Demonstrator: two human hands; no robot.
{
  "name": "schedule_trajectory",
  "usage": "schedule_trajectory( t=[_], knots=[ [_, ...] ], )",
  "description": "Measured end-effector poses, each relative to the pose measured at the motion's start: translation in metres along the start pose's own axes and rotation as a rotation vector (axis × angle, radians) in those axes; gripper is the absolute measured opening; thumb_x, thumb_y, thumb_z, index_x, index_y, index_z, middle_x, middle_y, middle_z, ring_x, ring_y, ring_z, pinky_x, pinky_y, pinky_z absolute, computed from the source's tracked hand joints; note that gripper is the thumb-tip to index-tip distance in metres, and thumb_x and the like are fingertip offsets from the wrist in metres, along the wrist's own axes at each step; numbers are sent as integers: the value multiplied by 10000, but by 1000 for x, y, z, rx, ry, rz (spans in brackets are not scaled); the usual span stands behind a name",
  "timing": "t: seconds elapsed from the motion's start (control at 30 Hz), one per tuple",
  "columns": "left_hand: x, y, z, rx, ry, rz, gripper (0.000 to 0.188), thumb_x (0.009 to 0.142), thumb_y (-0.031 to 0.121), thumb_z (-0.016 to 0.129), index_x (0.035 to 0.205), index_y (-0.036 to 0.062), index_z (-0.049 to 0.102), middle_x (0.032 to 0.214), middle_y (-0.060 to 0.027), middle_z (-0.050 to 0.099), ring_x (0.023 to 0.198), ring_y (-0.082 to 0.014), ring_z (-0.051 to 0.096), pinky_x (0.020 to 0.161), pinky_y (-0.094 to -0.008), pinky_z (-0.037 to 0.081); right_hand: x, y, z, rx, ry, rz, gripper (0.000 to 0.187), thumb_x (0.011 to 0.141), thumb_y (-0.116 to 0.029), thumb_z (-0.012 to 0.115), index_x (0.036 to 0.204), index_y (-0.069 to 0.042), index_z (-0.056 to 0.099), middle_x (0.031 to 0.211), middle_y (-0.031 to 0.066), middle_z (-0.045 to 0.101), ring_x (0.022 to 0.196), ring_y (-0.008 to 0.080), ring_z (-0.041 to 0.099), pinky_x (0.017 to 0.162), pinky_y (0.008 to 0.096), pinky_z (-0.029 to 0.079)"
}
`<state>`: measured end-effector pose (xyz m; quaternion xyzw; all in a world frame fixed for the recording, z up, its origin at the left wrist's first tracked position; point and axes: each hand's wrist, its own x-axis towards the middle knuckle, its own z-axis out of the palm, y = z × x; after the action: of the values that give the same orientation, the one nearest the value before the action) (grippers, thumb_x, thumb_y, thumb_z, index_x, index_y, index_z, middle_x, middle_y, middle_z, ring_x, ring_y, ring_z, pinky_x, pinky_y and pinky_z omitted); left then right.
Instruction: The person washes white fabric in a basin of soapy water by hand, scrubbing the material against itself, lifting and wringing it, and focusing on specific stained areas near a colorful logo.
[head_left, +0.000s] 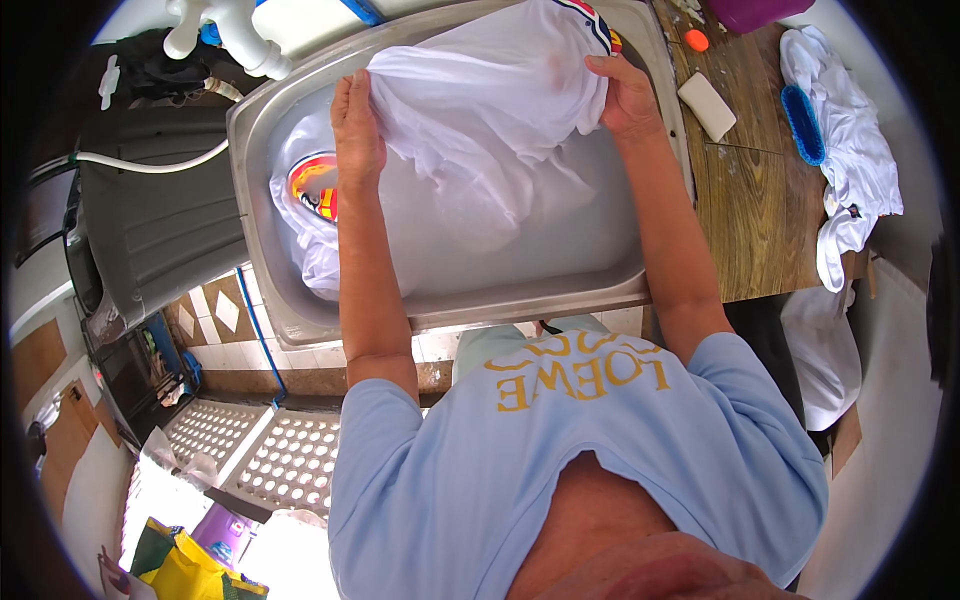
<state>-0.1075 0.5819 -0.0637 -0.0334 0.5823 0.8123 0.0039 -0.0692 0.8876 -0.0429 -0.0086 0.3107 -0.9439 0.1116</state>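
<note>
A wet white shirt with a striped, coloured trim is stretched between my two hands over a metal sink. My left hand grips its left edge, fingers closed on the cloth. At the other side my right hand pinches the cloth just below the striped trim. The shirt's lower folds hang into cloudy water. Left of my left forearm, another white garment part with a red and yellow band lies partly in the water; whether it joins the held shirt I cannot tell.
A white tap reaches over the sink's far left corner. On the wooden counter at right lie a bar of soap, an orange cap, a blue brush and white clothes. A white hose runs at left.
</note>
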Motion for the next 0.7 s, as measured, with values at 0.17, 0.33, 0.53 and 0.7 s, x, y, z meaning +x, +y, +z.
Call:
schedule_trajectory(
  t=[0.17,0.33,0.53,0.7],
  knots=[
    [-5,11,9,125,-84,25,316,913,327,585,1025,31,585,924,-54,623,865,-145,577,808,-274,455,5,2,-5,-151,113,-74,303,781,-39,609,1076,30,587,984,134,651,867,255,651,815,394,526],
    [-30,-21,38,1202,-146,274,602,728,575,689,1013,58,575,782,-179,649,682,-337,639,621,-401,504,11,46,-6,-1289,335,-133,305,771,-151,670,1025,0,597,929,143,657,812,277,646,752,390,517],
    [-28,-60,41,1452,-289,152,528,877,525,526,977,14,614,769,-234,635,744,-375,632,692,-467,485,21,87,-35,-1815,210,-319,334,771,-117,624,1073,10,561,1031,208,613,963,376,587,846,436,487],
    [-21,-39,36,379,-123,-66,388,912,392,549,938,22,660,831,-95,677,758,-207,632,722,-352,499,18,55,-16,-249,375,139,360,845,-220,627,1120,2,556,1093,120,625,1013,296,606,862,432,500]
  ],
)
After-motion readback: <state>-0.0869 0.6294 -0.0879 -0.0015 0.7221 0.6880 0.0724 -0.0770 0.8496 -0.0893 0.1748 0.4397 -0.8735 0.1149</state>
